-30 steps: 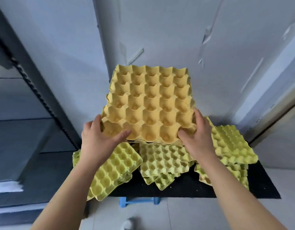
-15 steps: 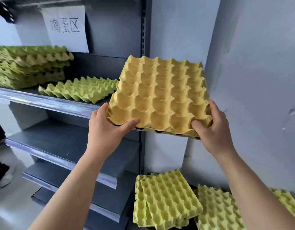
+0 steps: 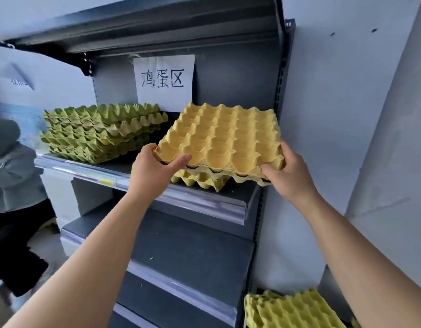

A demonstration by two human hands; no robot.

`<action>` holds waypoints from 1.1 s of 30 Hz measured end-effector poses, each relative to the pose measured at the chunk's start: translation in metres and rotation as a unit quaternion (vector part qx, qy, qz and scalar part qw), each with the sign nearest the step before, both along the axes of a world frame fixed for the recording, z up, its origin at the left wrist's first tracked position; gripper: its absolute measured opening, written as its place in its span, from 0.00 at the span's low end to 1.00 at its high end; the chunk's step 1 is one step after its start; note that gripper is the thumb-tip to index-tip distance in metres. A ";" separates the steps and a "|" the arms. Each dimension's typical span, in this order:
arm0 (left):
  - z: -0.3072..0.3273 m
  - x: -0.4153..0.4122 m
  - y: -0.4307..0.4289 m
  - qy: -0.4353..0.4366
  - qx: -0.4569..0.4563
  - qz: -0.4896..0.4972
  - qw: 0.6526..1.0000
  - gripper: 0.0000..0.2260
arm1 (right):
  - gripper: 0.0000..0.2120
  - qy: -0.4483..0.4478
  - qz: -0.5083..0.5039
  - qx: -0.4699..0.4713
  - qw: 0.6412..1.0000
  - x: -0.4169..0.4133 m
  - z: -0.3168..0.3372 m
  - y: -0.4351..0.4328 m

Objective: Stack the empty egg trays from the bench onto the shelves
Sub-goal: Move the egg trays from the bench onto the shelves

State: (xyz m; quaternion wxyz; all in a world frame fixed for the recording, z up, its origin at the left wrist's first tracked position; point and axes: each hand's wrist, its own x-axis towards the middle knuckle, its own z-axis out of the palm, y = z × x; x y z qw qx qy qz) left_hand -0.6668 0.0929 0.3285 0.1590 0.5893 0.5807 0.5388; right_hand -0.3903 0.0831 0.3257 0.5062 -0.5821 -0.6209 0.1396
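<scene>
I hold a yellow egg tray (image 3: pixel 225 138) over the right end of a grey shelf (image 3: pixel 204 202). My left hand (image 3: pixel 155 171) grips its near left corner and my right hand (image 3: pixel 287 171) grips its near right corner. Under it lies a low pile of green-yellow trays (image 3: pixel 200 182) on the shelf; the held tray sits on or just above that pile. A taller stack of green trays (image 3: pixel 100 132) stands at the shelf's left end. More trays (image 3: pixel 290 308) lie at the bottom right, below the shelves.
A paper sign (image 3: pixel 164 80) with handwriting hangs on the shelf's back panel. Another shelf board (image 3: pixel 157 22) juts out overhead, and lower shelves (image 3: pixel 181 252) step out below. A person in grey (image 3: pixel 8 176) crouches at the far left. A white wall closes the right side.
I have lifted the yellow tray from the bench up and left to the shelf, over the low pile at its right end. My view has swung up from the bench to the shelves.
</scene>
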 end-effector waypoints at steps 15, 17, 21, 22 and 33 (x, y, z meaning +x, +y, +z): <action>-0.035 -0.056 0.133 -0.006 -0.040 -0.014 0.999 0.34 | 0.35 -0.073 -0.019 -0.060 0.995 -0.048 -0.026 0.098; -0.041 -0.060 0.139 0.001 -0.048 -0.027 0.998 0.34 | 0.39 -0.078 -0.027 -0.068 0.994 -0.051 -0.031 0.100; -0.047 -0.067 0.148 0.038 -0.069 -0.054 0.995 0.36 | 0.43 -0.079 -0.044 -0.089 0.992 -0.059 -0.034 0.092; -0.047 -0.068 0.149 0.046 -0.071 -0.059 0.995 0.36 | 0.41 -0.076 -0.050 -0.093 0.992 -0.061 -0.035 0.089; -0.047 -0.075 0.149 0.200 0.004 -0.029 0.979 0.34 | 0.32 -0.122 -0.156 -0.094 0.976 -0.095 -0.025 0.060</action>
